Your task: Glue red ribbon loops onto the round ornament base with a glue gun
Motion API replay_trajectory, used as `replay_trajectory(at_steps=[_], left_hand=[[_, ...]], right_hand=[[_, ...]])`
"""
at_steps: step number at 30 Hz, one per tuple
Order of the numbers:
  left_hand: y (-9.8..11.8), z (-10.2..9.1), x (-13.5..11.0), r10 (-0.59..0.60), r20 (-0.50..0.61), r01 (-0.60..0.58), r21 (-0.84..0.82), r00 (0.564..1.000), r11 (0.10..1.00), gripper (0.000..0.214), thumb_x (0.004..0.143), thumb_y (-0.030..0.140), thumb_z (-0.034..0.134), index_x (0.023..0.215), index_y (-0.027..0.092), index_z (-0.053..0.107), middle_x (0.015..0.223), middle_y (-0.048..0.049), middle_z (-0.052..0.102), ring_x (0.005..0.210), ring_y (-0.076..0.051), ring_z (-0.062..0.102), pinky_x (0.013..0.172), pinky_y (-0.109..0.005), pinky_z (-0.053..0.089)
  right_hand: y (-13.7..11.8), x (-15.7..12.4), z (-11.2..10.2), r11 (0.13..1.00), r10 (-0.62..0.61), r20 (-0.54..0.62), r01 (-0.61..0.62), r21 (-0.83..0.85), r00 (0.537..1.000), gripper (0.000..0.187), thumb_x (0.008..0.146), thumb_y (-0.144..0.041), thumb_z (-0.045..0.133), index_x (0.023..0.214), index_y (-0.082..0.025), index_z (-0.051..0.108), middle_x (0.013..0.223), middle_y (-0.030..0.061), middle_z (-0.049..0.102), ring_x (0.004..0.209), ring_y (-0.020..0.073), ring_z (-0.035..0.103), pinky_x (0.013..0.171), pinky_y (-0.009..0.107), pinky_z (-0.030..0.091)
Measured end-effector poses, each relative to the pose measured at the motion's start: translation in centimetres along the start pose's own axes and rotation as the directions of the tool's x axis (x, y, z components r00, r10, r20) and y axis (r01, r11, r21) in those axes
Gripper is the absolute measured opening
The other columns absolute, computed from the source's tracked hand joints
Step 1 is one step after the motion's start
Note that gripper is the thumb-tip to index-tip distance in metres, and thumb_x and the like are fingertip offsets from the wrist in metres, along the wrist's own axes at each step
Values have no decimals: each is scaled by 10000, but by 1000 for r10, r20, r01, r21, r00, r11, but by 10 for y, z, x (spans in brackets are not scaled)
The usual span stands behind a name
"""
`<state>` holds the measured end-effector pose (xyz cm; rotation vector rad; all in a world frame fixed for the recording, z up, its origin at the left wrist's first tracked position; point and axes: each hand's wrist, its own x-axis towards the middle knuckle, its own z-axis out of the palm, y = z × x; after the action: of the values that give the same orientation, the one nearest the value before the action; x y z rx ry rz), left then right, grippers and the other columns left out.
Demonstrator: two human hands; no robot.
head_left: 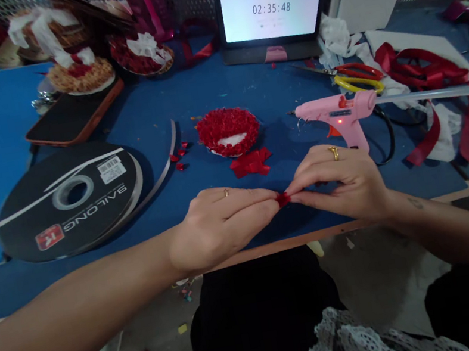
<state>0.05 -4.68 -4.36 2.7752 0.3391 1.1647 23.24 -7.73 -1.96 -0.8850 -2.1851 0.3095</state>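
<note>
My left hand (220,226) and my right hand (338,181) meet near the table's front edge. Between their fingertips they pinch one small piece of red ribbon (283,199); most of it is hidden by the fingers. Just beyond lie several loose red ribbon pieces (253,163). Behind those sits a round pad covered in red ribbon bits (228,128), with a white patch showing at its front. A pink glue gun (341,111) with a lit orange light rests right of the pad, its nozzle pointing left, close above my right hand.
A large black ribbon spool (33,217) lies at left, its grey strip (165,172) curving out. A phone (74,116) is behind it. Scissors (353,76), dark red ribbon (419,67) and white fabric strips (337,39) lie at right. A tablet (270,6) stands at the back.
</note>
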Motion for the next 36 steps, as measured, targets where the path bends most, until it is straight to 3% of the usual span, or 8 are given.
replay_trajectory(at_steps=[12, 20, 25, 30, 36], left_hand=[[3, 2, 3, -57, -3, 57, -13, 998, 998, 91, 863, 125, 677, 930, 175, 640, 935, 1, 759, 847, -83, 720, 836, -168, 582], [5, 7, 4, -106, -96, 101, -54, 990, 993, 94, 858, 109, 662, 902, 183, 623, 887, 21, 755, 816, -73, 720, 790, -135, 590], [5, 9, 4, -82, -104, 75, -67, 991, 995, 112, 833, 75, 681, 895, 147, 619, 877, -1, 750, 819, -79, 717, 789, -136, 581], [2, 12, 4, -59, -130, 57, -21, 990, 998, 96, 841, 79, 666, 889, 140, 610, 786, 13, 722, 705, -83, 691, 683, -163, 574], [3, 11, 7, -36, -80, 38, 16, 996, 999, 76, 908, 88, 540, 915, 159, 564, 783, 20, 707, 693, -68, 666, 643, -164, 537]], right_hand=[[-5, -1, 1, 999, -9, 6, 10, -49, 1000, 104, 854, -112, 660, 818, -210, 660, 746, -3, 695, 688, 114, 636, 676, 269, 519], [-5, -1, 4, 999, -12, 3, 12, -39, 1000, 73, 863, -133, 660, 834, -200, 654, 755, 1, 693, 702, 113, 637, 674, 261, 517], [-7, -2, 5, 991, -46, 1, 46, -126, 999, 87, 862, -109, 641, 834, -191, 635, 760, 9, 689, 714, 119, 625, 692, 261, 513], [-7, -5, 8, 964, -103, 13, 103, -245, 995, 73, 861, -95, 619, 858, -168, 619, 788, 27, 681, 728, 141, 618, 697, 279, 514], [-11, -4, 8, 906, -126, 127, 166, -390, 984, 111, 892, -89, 544, 853, -163, 616, 818, 48, 680, 750, 171, 614, 668, 305, 507]])
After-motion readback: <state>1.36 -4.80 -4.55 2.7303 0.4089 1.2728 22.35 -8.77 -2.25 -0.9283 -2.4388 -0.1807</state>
